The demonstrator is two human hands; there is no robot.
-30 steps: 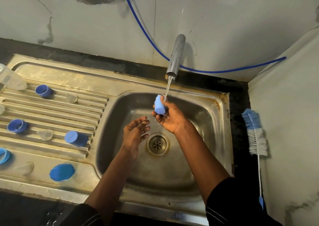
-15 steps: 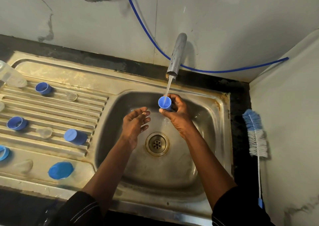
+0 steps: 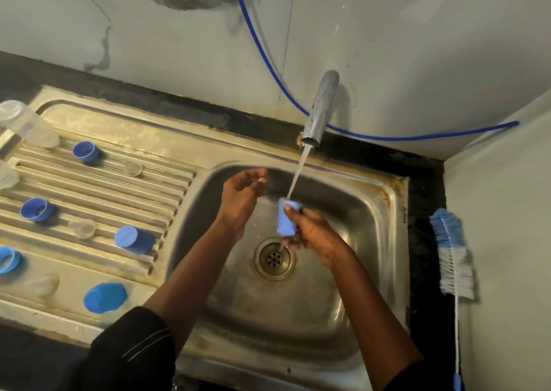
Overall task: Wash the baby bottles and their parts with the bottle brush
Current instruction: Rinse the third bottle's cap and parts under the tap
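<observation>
Partly blurred, left hand (image 3: 243,192) loose, empty; right hand (image 3: 317,238) grips blue cap (image 3: 286,222), thumb covering rim.

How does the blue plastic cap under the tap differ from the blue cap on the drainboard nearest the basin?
The held cap is gripped by the right hand, upright in the running water; the drainboard cap lies untouched on its side, out of the stream. Both are blue cylinders.

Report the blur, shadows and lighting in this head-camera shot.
Head view: dim, warm light; the left hand is smeared by motion, while the right hand and the blue cap it holds are sharper; the faucet throws a soft shadow on the wall; the sink basin shows dull sheen.
</observation>
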